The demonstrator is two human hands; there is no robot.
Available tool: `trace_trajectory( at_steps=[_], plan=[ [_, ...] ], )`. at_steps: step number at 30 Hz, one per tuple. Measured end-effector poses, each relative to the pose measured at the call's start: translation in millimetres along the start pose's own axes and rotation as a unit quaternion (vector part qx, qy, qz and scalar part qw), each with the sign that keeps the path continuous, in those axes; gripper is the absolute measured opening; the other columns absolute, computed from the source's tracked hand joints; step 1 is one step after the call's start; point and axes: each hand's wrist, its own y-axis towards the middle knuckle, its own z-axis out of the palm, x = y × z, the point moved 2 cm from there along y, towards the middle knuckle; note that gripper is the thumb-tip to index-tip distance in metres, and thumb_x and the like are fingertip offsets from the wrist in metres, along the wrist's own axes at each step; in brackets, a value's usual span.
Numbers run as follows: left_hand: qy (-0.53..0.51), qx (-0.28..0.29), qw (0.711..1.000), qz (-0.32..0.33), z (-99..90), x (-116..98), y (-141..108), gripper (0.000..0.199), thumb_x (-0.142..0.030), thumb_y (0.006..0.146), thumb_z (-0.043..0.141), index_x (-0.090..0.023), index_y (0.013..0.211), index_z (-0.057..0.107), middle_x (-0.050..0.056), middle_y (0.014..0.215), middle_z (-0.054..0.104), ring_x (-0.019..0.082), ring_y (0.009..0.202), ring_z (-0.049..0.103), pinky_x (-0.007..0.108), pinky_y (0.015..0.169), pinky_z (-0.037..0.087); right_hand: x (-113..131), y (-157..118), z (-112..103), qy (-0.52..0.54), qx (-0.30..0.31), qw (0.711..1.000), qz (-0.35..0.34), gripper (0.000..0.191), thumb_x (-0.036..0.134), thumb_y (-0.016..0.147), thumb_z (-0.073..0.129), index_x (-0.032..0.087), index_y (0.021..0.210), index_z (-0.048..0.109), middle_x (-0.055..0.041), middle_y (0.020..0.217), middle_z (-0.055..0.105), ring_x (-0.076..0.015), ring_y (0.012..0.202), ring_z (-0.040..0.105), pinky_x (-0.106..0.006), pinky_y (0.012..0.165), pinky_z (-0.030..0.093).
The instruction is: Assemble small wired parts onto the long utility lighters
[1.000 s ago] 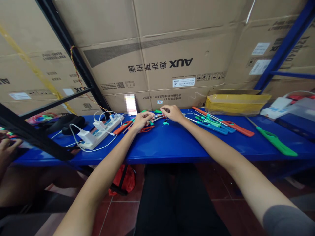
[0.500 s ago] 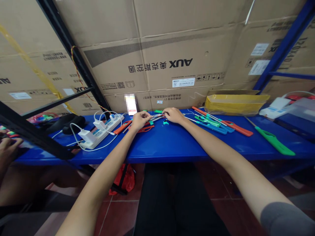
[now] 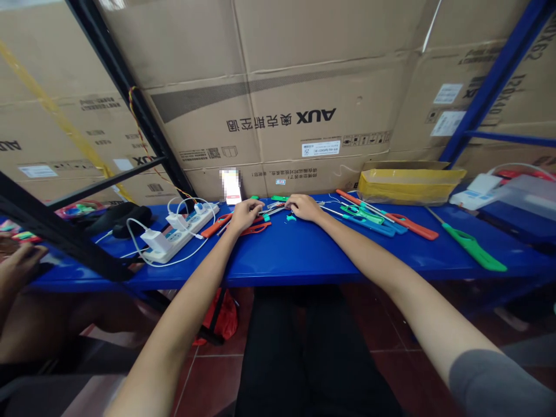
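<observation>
My left hand [image 3: 245, 214] and my right hand [image 3: 303, 207] sit close together over a blue metal bench top [image 3: 295, 255]. Their fingertips meet a slim metal part with thin wires [image 3: 273, 209], which is small and partly hidden by my fingers. Several small teal plastic pieces [image 3: 291, 218] lie just below my right hand. An orange long-handled lighter [image 3: 216, 226] and a red-orange handle [image 3: 256, 229] lie beside my left hand. Blue, green and orange long lighters [image 3: 369, 223] lie in a loose group to the right of my right hand.
A white power strip [image 3: 178, 242] with chargers and white cables stands left, near a black pouch [image 3: 132, 221]. A co-worker's hand [image 3: 19, 266] shows at far left. A yellow-lined carton [image 3: 408, 186], green lighter [image 3: 473, 248] and plastic bin [image 3: 525, 196] lie right.
The view has drifted, so the bench items sit slightly further left and lower. Both hands remain together over the metal part, shifted a little left.
</observation>
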Motion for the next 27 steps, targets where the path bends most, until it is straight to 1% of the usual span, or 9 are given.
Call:
trace_trajectory(
  at_steps=[3,7,10,14,17,19,22,24,27],
  plan=[
    [0.024,0.003,1.000,0.018,0.4,1.6,0.6,0.020,-0.031,0.102,0.071,-0.020,0.105,0.087,0.008,0.101,0.088,0.026,0.087,0.081,0.037,0.089,0.064,2.1,-1.9,1.6,-0.007,-0.006,1.000,-0.002,0.036,0.005,0.102,0.063,0.024,0.113,0.091,-0.0062,0.123,0.089,-0.0260,0.116,0.082,-0.033,0.099,0.059],
    [0.035,0.004,0.999,0.030,1.3,4.1,1.4,0.014,-0.030,0.099,0.077,-0.021,0.097,0.086,0.008,0.099,0.088,0.027,0.090,0.082,0.038,0.094,0.063,4.4,-3.1,3.5,-0.009,-0.015,1.000,-0.015,0.036,0.005,0.102,0.062,0.023,0.115,0.090,-0.0073,0.125,0.089,-0.0266,0.117,0.081,-0.033,0.100,0.059],
    [0.035,0.002,0.999,0.027,1.5,5.3,1.3,0.013,-0.034,0.096,0.083,-0.021,0.090,0.085,0.006,0.091,0.086,0.026,0.085,0.079,0.037,0.088,0.062,4.6,-3.3,3.7,-0.009,-0.020,1.000,-0.018,0.036,0.004,0.102,0.062,0.023,0.114,0.090,-0.0075,0.124,0.089,-0.0263,0.116,0.081,-0.033,0.100,0.058],
    [0.036,-0.006,0.999,0.026,1.3,5.5,1.5,0.025,-0.043,0.091,0.090,-0.022,0.082,0.079,0.005,0.081,0.082,0.024,0.078,0.075,0.034,0.076,0.058,4.3,-3.1,3.9,-0.014,-0.019,1.000,-0.018,0.035,0.003,0.101,0.062,0.022,0.113,0.089,-0.0074,0.123,0.089,-0.0260,0.115,0.082,-0.033,0.100,0.058],
    [0.036,-0.009,0.999,0.021,1.1,5.4,2.3,0.028,-0.043,0.088,0.093,-0.022,0.078,0.076,0.004,0.078,0.080,0.023,0.075,0.073,0.033,0.072,0.056,4.2,-2.7,4.3,-0.019,-0.019,0.999,-0.022,0.035,0.003,0.102,0.062,0.022,0.113,0.089,-0.0076,0.122,0.089,-0.0259,0.114,0.082,-0.033,0.098,0.058],
    [0.035,0.000,0.999,0.023,1.2,5.1,2.6,0.023,-0.040,0.089,0.092,-0.022,0.081,0.080,0.005,0.082,0.082,0.024,0.078,0.074,0.034,0.075,0.059,4.3,-2.4,4.4,-0.022,-0.022,0.999,-0.022,0.034,0.004,0.103,0.062,0.022,0.113,0.089,-0.0076,0.121,0.089,-0.0258,0.114,0.082,-0.032,0.098,0.058],
    [0.042,0.011,0.998,0.036,1.5,4.9,2.6,0.015,-0.035,0.095,0.086,-0.022,0.091,0.088,0.008,0.097,0.088,0.027,0.087,0.080,0.037,0.087,0.063,4.5,-2.4,4.3,-0.025,-0.021,0.999,-0.019,0.034,0.005,0.104,0.062,0.023,0.113,0.090,-0.0075,0.122,0.089,-0.0258,0.113,0.082,-0.032,0.098,0.058],
    [0.050,0.010,0.998,0.043,1.8,5.2,2.5,0.016,-0.035,0.099,0.081,-0.022,0.097,0.091,0.009,0.106,0.090,0.029,0.094,0.082,0.040,0.092,0.065,4.8,-2.4,4.2,-0.026,-0.017,0.999,-0.016,0.035,0.005,0.104,0.062,0.023,0.114,0.090,-0.0074,0.122,0.089,-0.0260,0.114,0.082,-0.032,0.097,0.058],
    [0.057,0.014,0.997,0.046,2.8,6.1,2.5,0.021,-0.036,0.102,0.077,-0.022,0.104,0.092,0.010,0.112,0.090,0.029,0.096,0.084,0.040,0.094,0.066,5.0,-2.5,4.1,-0.028,-0.013,0.999,-0.014,0.036,0.006,0.105,0.060,0.022,0.115,0.090,-0.0076,0.123,0.089,-0.0261,0.114,0.082,-0.033,0.098,0.058]
  ],
)
